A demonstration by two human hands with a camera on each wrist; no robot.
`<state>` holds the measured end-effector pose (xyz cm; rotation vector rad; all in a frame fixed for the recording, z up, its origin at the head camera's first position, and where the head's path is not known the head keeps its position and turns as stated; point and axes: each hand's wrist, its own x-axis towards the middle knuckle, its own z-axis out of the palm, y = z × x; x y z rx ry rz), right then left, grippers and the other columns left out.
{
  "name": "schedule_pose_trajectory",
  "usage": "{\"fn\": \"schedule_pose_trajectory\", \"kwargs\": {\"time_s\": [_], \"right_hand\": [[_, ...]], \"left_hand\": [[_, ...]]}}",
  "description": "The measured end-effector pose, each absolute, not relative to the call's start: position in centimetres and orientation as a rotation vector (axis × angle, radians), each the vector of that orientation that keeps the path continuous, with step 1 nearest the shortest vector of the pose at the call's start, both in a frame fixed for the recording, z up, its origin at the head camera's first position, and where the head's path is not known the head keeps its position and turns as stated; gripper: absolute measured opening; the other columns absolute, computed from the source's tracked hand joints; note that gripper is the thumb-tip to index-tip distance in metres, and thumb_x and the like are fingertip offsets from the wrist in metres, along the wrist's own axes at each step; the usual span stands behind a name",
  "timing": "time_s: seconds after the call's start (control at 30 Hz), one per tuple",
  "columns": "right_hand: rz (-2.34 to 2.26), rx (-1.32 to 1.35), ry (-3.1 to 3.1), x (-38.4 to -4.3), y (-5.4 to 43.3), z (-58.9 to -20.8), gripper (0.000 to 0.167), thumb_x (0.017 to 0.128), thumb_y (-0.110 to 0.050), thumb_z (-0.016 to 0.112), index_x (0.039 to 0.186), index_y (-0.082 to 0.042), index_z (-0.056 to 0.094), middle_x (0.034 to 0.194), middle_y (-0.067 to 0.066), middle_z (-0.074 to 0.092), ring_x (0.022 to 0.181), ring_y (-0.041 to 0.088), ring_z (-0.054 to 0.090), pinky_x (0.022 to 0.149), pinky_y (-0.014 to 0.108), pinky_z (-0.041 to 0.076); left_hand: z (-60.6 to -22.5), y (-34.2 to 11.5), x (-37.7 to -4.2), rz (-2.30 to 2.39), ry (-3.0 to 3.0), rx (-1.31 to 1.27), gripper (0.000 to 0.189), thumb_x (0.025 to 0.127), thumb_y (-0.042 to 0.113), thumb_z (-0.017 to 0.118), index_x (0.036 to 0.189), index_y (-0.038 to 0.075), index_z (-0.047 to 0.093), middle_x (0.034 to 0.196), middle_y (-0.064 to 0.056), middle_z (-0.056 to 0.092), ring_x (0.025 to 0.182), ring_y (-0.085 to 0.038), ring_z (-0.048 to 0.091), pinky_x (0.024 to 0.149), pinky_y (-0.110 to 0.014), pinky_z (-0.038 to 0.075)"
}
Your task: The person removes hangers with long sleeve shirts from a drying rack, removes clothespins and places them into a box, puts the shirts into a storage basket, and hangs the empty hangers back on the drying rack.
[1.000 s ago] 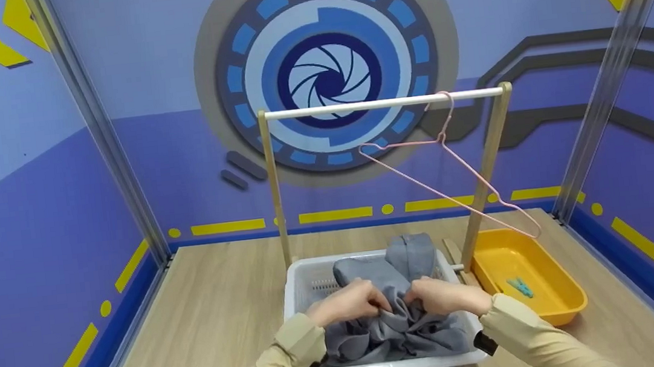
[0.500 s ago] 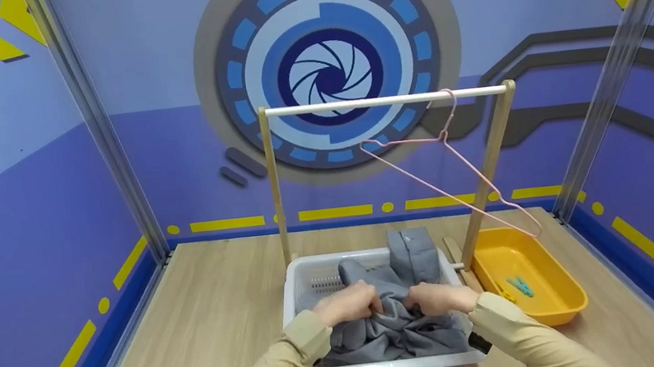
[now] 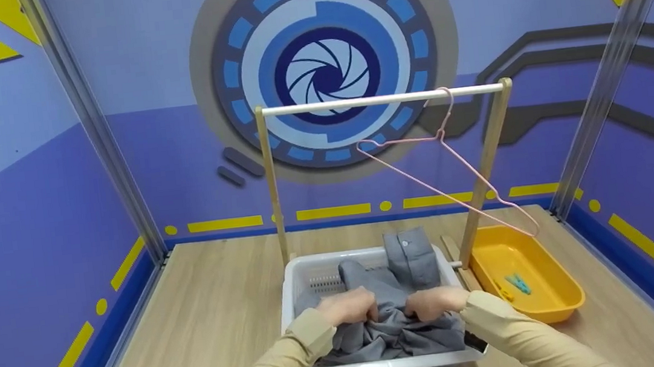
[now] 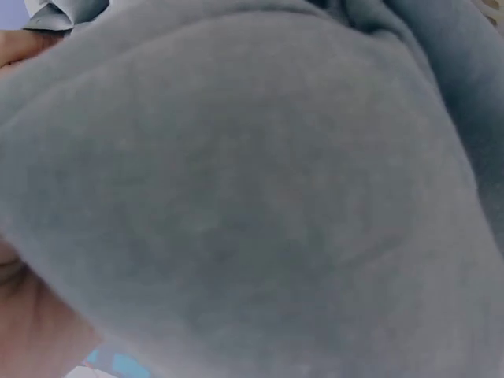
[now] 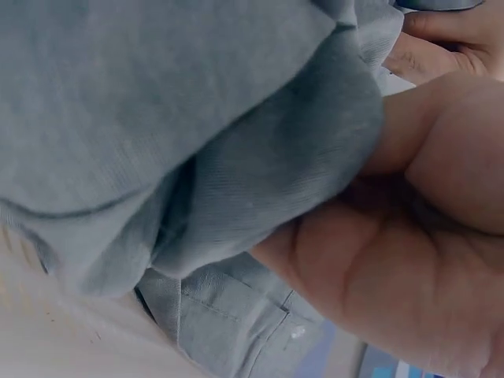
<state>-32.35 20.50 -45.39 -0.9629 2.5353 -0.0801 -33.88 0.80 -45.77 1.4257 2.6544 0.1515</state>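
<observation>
A crumpled grey shirt lies in a white plastic basket, its buttoned cuff resting toward the far right corner. My left hand grips the shirt near its middle, fingers curled into the cloth. Opposite it, my right hand pinches another part of the same cloth, a short gap from the left. In the right wrist view a fold of the shirt runs between thumb and fingers. Grey cloth fills most of the left wrist view and hides the left fingertips.
Behind the basket stands a clothes rack with a white bar and wooden posts. A pink hanger hangs from the bar's right part. A yellow tray on the right holds a teal clothes peg and a small yellow item.
Both hands have shifted slightly, the right one a little inward to the left. The gathered cloth between them lies flatter, and the cuff has turned so its button shows.
</observation>
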Motion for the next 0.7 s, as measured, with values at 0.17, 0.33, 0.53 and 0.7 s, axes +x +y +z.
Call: {"fn": "schedule_pose_trajectory", "kwargs": {"time_s": [0.17,0.33,0.53,0.7], "right_hand": [[-0.241,-1.003,2.609,-33.0,21.6,-44.9,0.027,0.073,0.014,0.049,0.063,-0.011,0.044,0.056,-0.006,0.031,0.052,0.008,0.031,0.049,0.021,0.025],[-0.358,-1.086,2.615,-33.6,22.6,-43.9,0.015,0.077,0.009,0.053,0.075,-0.006,0.056,0.060,-0.004,0.039,0.053,0.008,0.037,0.050,0.023,0.031],[-0.480,-1.041,2.661,-34.3,23.2,-43.0,0.018,0.083,0.000,0.058,0.100,0.006,0.064,0.092,0.013,0.062,0.080,0.020,0.057,0.067,0.032,0.047],[-0.657,-0.984,2.728,-35.0,23.5,-42.6,0.020,0.086,0.003,0.054,0.103,0.009,0.062,0.097,0.019,0.061,0.086,0.028,0.058,0.070,0.039,0.047]], "left_hand": [[-45.0,0.6,-34.1,0.126,2.653,1.451,0.024,0.075,-0.006,0.060,0.083,0.014,0.072,0.074,0.008,0.062,0.062,-0.004,0.048,0.054,-0.015,0.037],[-44.3,-0.1,-34.7,0.263,2.657,1.375,0.024,0.080,0.001,0.062,0.100,0.011,0.070,0.085,0.005,0.063,0.064,-0.003,0.048,0.055,-0.015,0.038],[-44.1,-1.1,-35.5,0.459,2.641,1.353,0.024,0.085,0.020,0.064,0.106,0.008,0.067,0.096,0.003,0.063,0.082,-0.008,0.056,0.069,-0.018,0.043],[-44.1,-2.1,-36.2,0.541,2.720,1.358,0.031,0.085,0.026,0.064,0.108,0.006,0.065,0.102,-0.005,0.060,0.096,-0.019,0.054,0.081,-0.024,0.040]]}}
